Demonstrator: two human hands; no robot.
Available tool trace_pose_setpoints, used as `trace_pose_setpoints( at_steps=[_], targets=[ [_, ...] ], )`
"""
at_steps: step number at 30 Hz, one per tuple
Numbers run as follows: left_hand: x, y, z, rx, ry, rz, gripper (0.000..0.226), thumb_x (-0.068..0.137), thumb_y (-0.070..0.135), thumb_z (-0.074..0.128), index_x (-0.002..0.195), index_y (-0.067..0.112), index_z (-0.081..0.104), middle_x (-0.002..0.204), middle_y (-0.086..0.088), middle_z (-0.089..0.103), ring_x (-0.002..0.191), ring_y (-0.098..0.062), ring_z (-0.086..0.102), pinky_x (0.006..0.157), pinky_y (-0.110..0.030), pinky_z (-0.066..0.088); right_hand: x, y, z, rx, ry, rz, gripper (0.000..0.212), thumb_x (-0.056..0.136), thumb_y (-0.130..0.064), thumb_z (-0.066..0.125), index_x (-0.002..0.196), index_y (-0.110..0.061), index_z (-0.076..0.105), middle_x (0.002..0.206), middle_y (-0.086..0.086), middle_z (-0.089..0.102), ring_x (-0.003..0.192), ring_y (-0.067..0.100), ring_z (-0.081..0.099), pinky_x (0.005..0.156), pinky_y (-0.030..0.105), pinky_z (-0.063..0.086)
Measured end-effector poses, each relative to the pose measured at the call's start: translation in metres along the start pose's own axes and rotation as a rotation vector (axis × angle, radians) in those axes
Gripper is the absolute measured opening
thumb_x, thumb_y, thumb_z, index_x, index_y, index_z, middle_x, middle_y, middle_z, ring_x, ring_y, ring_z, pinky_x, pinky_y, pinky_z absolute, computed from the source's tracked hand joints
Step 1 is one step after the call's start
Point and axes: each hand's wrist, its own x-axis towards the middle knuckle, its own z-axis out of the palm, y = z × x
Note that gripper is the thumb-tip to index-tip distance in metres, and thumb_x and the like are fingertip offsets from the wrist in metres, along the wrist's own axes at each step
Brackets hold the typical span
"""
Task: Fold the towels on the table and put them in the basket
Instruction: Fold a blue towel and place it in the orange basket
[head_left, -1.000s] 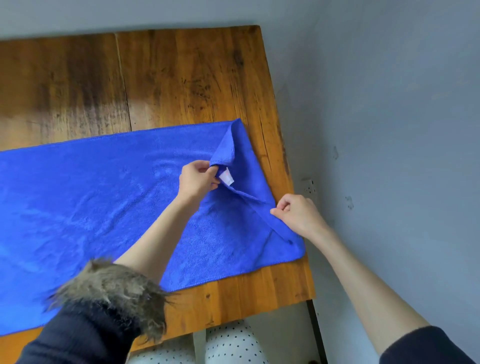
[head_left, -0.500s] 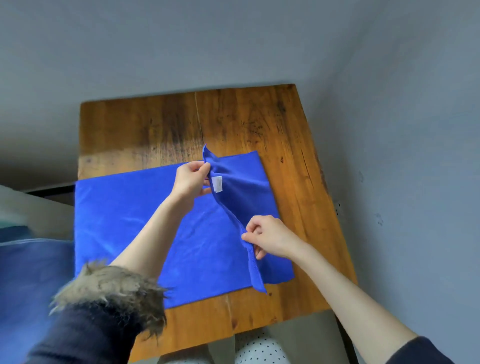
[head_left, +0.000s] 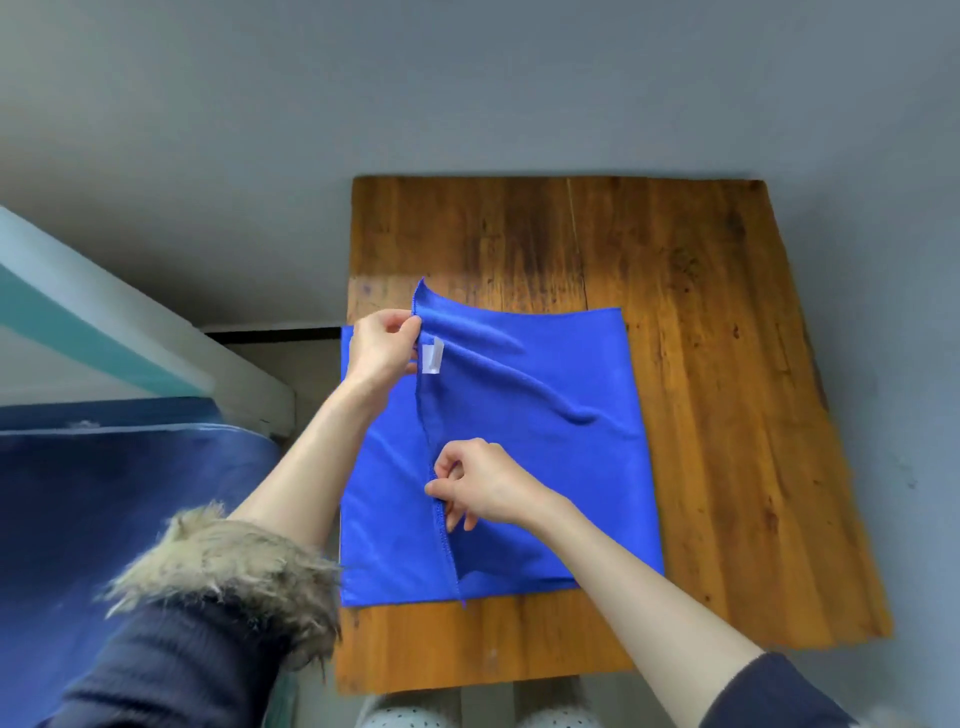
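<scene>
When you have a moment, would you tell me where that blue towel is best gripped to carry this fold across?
Probably along the raised stitched edge of the blue towel, coming from above: the left hand pinches it by the white tag, the right hand nearer the front. That edge stands clear of the table, so fingers fit beneath.

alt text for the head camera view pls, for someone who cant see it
Two hands fold a bright blue microfibre towel on a worn wooden table: the left hand pinches the far end of its raised edge beside a white tag, the right hand pinches that edge nearer the person.
</scene>
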Motion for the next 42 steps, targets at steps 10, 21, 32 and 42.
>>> trace_pose_setpoints(
  at_steps=[10,21,32,42],
  targets=[
    [0.002,-0.098,-0.026,0.399,0.048,-0.034,0.034,0.093,0.019,0.047,0.126,0.010,0.048,0.128,-0.009,0.046,0.109,-0.022,0.049,0.091,-0.032,0.042,0.054,0.044,-0.013,-0.332,0.427,0.031,0.029,0.094,-0.019,0.048,0.120,-0.011,0.056,0.125,0.007,0.056,0.118,0.024,0.047,0.100,0.038,0.038],
    [-0.011,-0.118,0.007,0.759,0.037,0.137,0.050,0.093,0.022,0.050,0.138,0.003,0.036,0.150,-0.014,0.027,0.138,-0.030,0.021,0.107,-0.042,0.027,0.050,0.120,-0.097,-0.815,0.386,0.223,0.069,0.097,-0.044,0.040,0.150,-0.030,-0.001,0.158,0.001,-0.010,0.146,0.024,-0.005,0.113,0.040,0.025],
    [0.023,-0.071,0.086,0.998,-0.344,0.369,0.046,0.090,0.010,0.049,0.134,0.000,0.040,0.149,-0.013,0.027,0.137,-0.026,0.027,0.100,-0.044,0.039,-0.037,0.168,-0.087,-0.545,0.323,0.496,0.057,0.096,-0.042,0.040,0.147,-0.024,0.021,0.147,0.009,0.022,0.123,0.032,0.046,0.094,0.037,0.043],
    [-0.011,-0.065,0.191,1.013,-0.687,0.538,0.046,0.091,0.003,0.043,0.136,0.009,0.040,0.155,-0.005,0.021,0.145,-0.025,0.010,0.116,-0.046,0.011,-0.079,0.221,-0.101,-0.293,0.298,0.588,0.037,0.096,-0.041,0.041,0.068,-0.017,0.045,0.071,0.002,0.054,0.073,0.026,0.052,0.059,0.031,0.035]
  ],
)
